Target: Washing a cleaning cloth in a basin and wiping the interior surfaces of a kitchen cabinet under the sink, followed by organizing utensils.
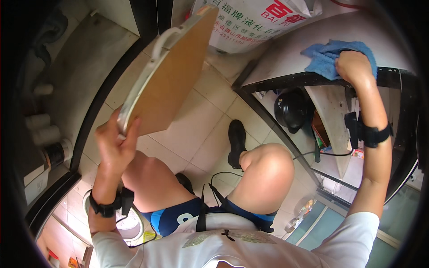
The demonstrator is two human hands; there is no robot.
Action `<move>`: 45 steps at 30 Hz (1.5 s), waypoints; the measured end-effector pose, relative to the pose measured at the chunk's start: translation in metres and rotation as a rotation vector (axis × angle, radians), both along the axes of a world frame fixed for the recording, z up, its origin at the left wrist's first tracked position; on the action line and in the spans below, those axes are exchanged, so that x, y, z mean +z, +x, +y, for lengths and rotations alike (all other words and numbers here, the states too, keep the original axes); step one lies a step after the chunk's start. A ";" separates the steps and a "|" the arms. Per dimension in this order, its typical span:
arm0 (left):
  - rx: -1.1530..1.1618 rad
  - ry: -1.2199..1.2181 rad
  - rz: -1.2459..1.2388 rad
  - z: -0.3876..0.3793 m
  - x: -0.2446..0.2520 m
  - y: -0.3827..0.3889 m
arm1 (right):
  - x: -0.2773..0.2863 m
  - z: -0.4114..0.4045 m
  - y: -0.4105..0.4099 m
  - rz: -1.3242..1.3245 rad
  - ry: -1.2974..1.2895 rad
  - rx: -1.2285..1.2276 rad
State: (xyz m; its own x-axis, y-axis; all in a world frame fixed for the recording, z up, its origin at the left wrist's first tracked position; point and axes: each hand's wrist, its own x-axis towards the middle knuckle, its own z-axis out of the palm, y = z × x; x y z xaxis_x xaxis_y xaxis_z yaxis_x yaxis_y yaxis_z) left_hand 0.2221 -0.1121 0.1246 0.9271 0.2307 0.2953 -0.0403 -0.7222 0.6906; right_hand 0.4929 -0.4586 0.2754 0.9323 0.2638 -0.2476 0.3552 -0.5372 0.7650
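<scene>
My left hand (117,140) grips the lower corner of a light-brown cabinet door panel (177,80), thumb on its face. A pale curved handle (164,42) juts from the panel's far side, and the panel stands tilted over the floor. On the right, my right hand (356,67) presses a blue cloth (323,60) against the whitish side panel (285,47) of a cabinet with a black frame edge (295,80). The fingers of that hand are curled into the cloth and partly hidden.
Inside the open cabinet sit a black rounded object (291,109) and a slanted board (328,124). A printed white sack (244,26) stands at the far end. Behind my left arm is a white bucket (129,224). A cable (218,174) runs near my legs above the tiled floor (201,110).
</scene>
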 end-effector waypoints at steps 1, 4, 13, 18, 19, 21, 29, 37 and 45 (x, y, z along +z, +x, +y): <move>0.009 -0.022 0.017 0.005 0.002 -0.008 | -0.014 -0.002 0.007 0.029 -0.017 -0.046; 0.154 -0.059 0.091 0.009 0.001 -0.029 | -0.088 0.011 0.008 0.271 -0.147 -0.098; 0.373 -0.138 0.172 0.021 -0.017 -0.052 | -0.204 0.027 -0.001 0.554 -0.160 -0.192; 0.387 -0.162 0.072 0.016 -0.019 -0.048 | -0.143 0.002 0.063 0.292 -0.095 -0.196; 0.389 -0.168 0.079 0.015 -0.020 -0.047 | -0.147 0.005 0.058 0.193 -0.054 -0.194; 0.378 -0.161 0.061 0.016 -0.018 -0.042 | -0.195 -0.005 0.051 0.231 -0.102 -0.117; 0.399 -0.147 0.114 0.013 -0.015 -0.032 | -0.266 -0.016 0.120 0.372 0.090 -0.357; 0.525 -0.074 0.170 0.011 -0.025 -0.047 | -0.320 0.017 0.106 -0.091 0.192 -0.434; 0.528 -0.188 0.119 -0.008 -0.028 -0.066 | -0.536 -0.046 0.142 0.060 0.844 0.339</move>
